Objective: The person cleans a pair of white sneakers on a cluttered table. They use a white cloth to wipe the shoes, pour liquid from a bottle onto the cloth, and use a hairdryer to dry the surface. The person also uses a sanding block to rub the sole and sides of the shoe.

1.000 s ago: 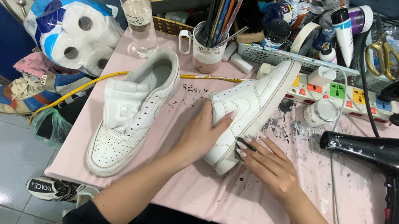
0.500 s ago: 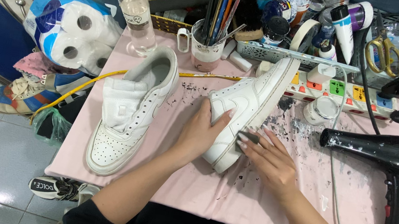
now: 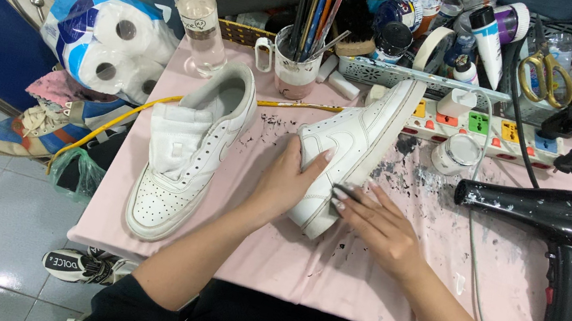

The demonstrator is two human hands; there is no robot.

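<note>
White sneaker [image 3: 350, 148] lies on its side mid-table, toe toward six o'clock. I see my left hand [image 3: 290, 181] clamped over its upper; my right hand [image 3: 379, 226], at four o'clock, pinches a thin dark tool [image 3: 349, 192] against the sole edge.

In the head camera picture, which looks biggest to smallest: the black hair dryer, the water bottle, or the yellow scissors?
1. Black hair dryer, biggest by far.
2. Water bottle.
3. Yellow scissors, smallest.
The bottle and scissors sit farther from the camera, so they may look smaller than they really are.
</note>
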